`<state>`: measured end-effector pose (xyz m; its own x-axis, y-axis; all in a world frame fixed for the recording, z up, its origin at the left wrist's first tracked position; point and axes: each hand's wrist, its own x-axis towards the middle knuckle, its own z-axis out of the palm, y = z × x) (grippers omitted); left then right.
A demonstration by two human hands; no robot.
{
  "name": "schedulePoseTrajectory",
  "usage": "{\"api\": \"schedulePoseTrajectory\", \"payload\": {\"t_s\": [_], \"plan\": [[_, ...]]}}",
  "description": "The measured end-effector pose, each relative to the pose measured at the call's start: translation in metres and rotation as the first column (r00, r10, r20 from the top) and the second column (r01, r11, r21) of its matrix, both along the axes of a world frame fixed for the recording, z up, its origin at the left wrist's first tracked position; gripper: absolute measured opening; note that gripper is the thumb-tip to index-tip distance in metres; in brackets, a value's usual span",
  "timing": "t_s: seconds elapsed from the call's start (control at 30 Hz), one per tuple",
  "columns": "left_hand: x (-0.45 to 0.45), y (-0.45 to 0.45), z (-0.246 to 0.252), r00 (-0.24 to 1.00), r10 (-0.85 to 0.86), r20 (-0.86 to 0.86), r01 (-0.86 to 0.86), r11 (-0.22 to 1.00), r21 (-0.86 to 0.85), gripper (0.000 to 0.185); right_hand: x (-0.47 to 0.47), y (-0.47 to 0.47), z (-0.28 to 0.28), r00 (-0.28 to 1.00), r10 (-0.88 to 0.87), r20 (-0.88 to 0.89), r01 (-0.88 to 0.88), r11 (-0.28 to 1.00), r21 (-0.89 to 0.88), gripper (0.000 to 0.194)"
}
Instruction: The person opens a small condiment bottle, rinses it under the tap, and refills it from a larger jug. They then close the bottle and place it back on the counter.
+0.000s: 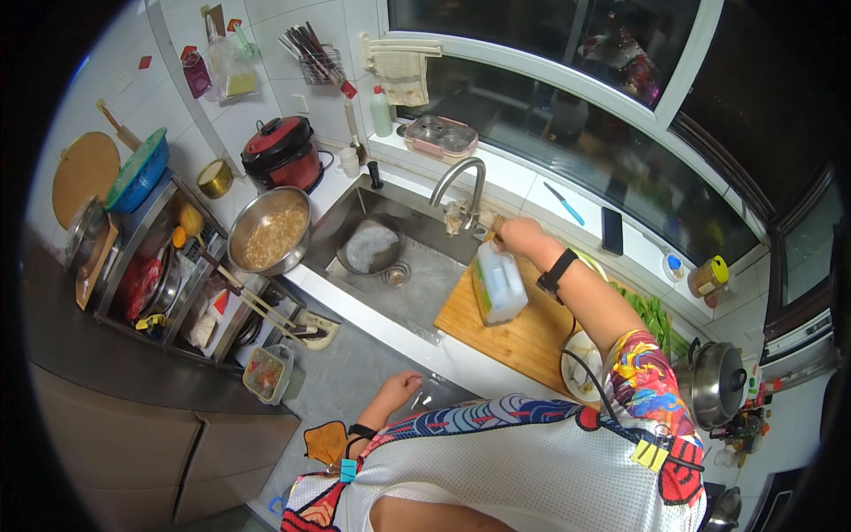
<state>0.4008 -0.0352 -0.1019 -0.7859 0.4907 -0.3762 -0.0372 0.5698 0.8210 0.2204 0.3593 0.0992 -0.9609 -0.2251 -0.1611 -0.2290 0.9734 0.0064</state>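
Note:
My right hand point(522, 236) is closed around the top of a white plastic jug point(500, 282) with a green label. The jug stands on a wooden cutting board point(465, 312) that lies over the right part of the sink. My left hand point(397, 391) hangs low before the counter's front edge, fingers curled and holding nothing. Left of the board, the steel sink point(425, 266) contains a dark round basin point(346, 256) with white foam or suds in it. Behind the jug rises a curved faucet point(475, 176); the hand hides the jug's cap.
A steel bowl point(309, 249) of brown food sits left of the sink, before a red electric cooker point(282, 153). Right of the board are a white bowl point(568, 379), leafy greens point(648, 316) and a lidded pot point(711, 386). A knife point(565, 203) and phone point(612, 231) lie on the sill.

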Motion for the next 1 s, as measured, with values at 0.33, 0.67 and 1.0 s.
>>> {"api": "schedulePoseTrajectory", "payload": {"t_s": [0.33, 0.67, 1.0], "plan": [[-0.037, -0.021, -0.008, 0.999, -0.012, -0.048, 0.016, 0.997, 0.076, 0.029, -0.007, 0.004, -0.002, 0.999, 0.04, 0.011, -0.04, 0.998, -0.05, 0.022], [-0.043, -0.034, -0.013, 1.0, 0.011, -0.013, -0.009, 0.987, 0.159, 0.03, -0.006, 0.012, -0.018, 0.996, -0.088, 0.005, 0.088, 0.991, -0.103, 0.037], [-0.041, -0.059, -0.046, 0.996, -0.027, 0.081, 0.011, 0.981, 0.193, 0.028, 0.075, 0.014, -0.045, 0.772, -0.632, -0.065, 0.446, 0.612, -0.653, 0.047]]}}
